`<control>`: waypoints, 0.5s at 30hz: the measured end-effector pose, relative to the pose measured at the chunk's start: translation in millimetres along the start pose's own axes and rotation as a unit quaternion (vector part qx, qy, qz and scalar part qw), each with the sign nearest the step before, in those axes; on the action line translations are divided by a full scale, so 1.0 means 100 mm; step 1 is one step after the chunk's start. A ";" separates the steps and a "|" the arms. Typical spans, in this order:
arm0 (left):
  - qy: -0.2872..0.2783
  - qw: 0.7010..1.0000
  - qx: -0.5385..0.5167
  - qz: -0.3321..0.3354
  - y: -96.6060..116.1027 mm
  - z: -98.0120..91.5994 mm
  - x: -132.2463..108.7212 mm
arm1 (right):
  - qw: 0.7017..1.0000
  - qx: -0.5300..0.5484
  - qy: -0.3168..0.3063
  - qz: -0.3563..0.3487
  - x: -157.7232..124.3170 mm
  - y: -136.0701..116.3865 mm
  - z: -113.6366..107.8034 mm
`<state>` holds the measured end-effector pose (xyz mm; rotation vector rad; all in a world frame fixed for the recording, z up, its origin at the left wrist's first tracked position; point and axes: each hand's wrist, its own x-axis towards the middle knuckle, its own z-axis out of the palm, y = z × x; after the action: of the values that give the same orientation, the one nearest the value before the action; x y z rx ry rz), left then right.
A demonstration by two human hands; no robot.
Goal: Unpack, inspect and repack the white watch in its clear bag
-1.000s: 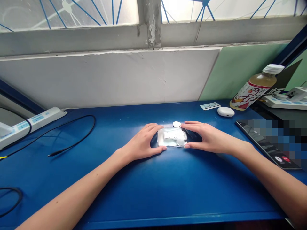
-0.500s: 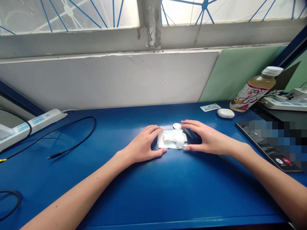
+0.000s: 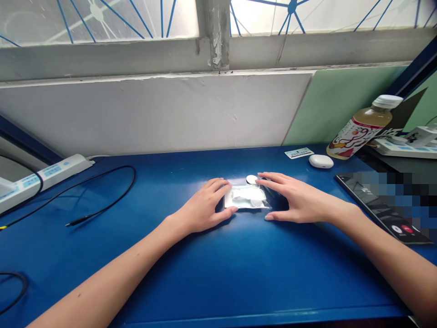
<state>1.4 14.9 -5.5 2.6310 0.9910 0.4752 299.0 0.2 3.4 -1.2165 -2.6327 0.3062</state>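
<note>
A small clear plastic bag (image 3: 246, 197) with white parts inside lies flat on the blue table (image 3: 218, 273). My left hand (image 3: 201, 207) rests at its left edge, thumb and fingers bracketing that side. My right hand (image 3: 293, 198) lies at the bag's right edge, fingers stretched out over the far corner and thumb along the near corner. A small white disc (image 3: 251, 179) sits on the table just behind the bag, next to my right fingertips.
A white earbud case (image 3: 321, 161), a small label card (image 3: 299, 153) and a drink bottle (image 3: 362, 127) stand at the back right. A phone (image 3: 378, 207) lies at the right. A power strip (image 3: 44, 175) and black cable (image 3: 102, 200) are at the left.
My right thumb has slid a little nearer along the bag's right edge, and the bag now lies flatter. My left hand has stayed in place.
</note>
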 end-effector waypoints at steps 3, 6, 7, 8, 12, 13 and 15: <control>-0.001 1.000 -0.005 0.003 0.00 0.00 0.00 | 1.000 0.007 0.014 -0.022 0.02 -0.02 0.00; -0.001 1.000 -0.007 0.004 0.00 -0.01 0.00 | 0.998 0.008 0.041 -0.049 0.05 -0.05 0.00; -0.001 1.000 -0.008 0.003 0.00 -0.01 0.00 | 0.997 0.005 0.051 -0.059 0.06 -0.06 0.00; -0.001 1.000 -0.009 0.001 -0.01 -0.01 -0.01 | 0.996 -0.001 0.063 -0.068 0.07 -0.07 0.00; 0.002 1.000 -0.017 -0.010 -0.01 0.00 -0.01 | 0.987 -0.035 0.143 -0.067 0.08 -0.06 0.01; 0.007 1.000 -0.019 -0.015 -0.02 0.01 -0.01 | 0.984 -0.038 0.166 -0.052 0.08 -0.05 0.02; 0.022 0.999 -0.023 -0.027 -0.03 0.03 -0.01 | 0.980 -0.018 0.197 -0.006 0.08 -0.04 0.02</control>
<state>0.5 16.0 -9.2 2.5569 1.0476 0.5387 290.2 3.5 3.7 -1.1353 -2.3099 0.0100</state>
